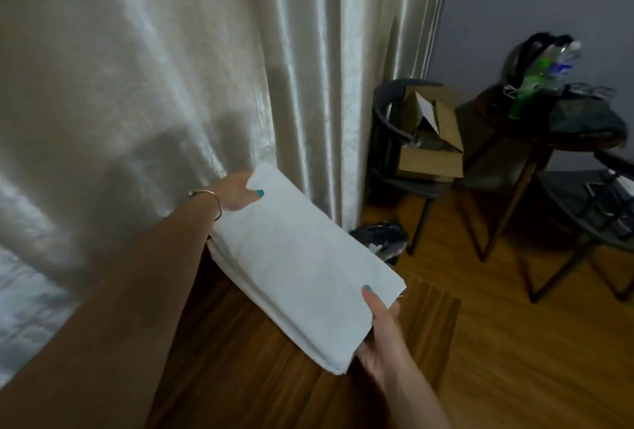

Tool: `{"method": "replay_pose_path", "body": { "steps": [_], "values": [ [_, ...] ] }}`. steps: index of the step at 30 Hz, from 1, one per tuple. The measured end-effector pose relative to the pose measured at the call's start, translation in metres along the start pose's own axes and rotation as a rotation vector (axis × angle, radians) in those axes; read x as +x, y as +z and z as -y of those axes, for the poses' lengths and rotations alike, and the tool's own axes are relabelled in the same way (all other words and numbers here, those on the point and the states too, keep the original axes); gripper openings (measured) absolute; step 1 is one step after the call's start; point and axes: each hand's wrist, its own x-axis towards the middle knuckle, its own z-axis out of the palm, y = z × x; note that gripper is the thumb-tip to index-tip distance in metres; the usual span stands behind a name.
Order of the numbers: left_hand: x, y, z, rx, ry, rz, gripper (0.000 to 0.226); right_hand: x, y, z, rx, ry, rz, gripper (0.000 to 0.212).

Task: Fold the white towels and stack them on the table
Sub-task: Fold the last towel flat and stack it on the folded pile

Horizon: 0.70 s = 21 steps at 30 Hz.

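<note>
A stack of folded white towels (298,267) hangs in the air above the wooden floor, held flat between both hands. My left hand (236,193) grips the far corner of the stack, thumb on top, with a thin bracelet on the wrist. My right hand (380,329) holds the near right corner, thumb pressed on the top towel and fingers underneath. Several layered edges show along the near side of the stack. The table named in the task is the round dark one (583,133) at the right.
A long pale curtain (154,68) fills the left and centre. A dark chair (394,154) holds an open cardboard box (432,143). Bottles (549,68) and a bag crowd the round table. A small bin (380,236) stands by the curtain's foot. Another chair (603,209) is at far right.
</note>
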Motion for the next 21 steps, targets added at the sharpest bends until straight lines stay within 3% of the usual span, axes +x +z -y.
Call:
{"method": "replay_pose_path", "body": {
  "steps": [6, 11, 14, 17, 19, 21],
  "values": [
    [0.030, 0.029, 0.029, 0.104, -0.106, 0.131, 0.066, 0.010, -0.008, -0.001, -0.074, -0.018, 0.054, 0.040],
    [0.036, 0.009, 0.035, 0.171, -0.219, 0.207, 0.082, 0.009, -0.009, -0.005, -0.076, 0.045, 0.037, 0.042],
    [0.031, 0.013, 0.030, 0.221, -0.245, 0.198, 0.082, 0.009, -0.001, 0.001, -0.341, -0.070, -0.051, 0.041],
    [0.011, 0.026, 0.010, 0.286, -0.221, -0.062, 0.071, 0.001, 0.013, 0.003, -0.813, -0.357, -0.344, 0.067],
    [-0.006, 0.035, -0.005, 0.523, -0.088, -0.337, 0.066, -0.002, 0.015, 0.000, -1.256, -0.689, -0.531, 0.090],
    [-0.021, 0.051, -0.017, 0.638, 0.125, -0.590, 0.066, -0.004, 0.022, 0.003, -1.552, -0.902, -0.445, 0.091]
  ]
}}
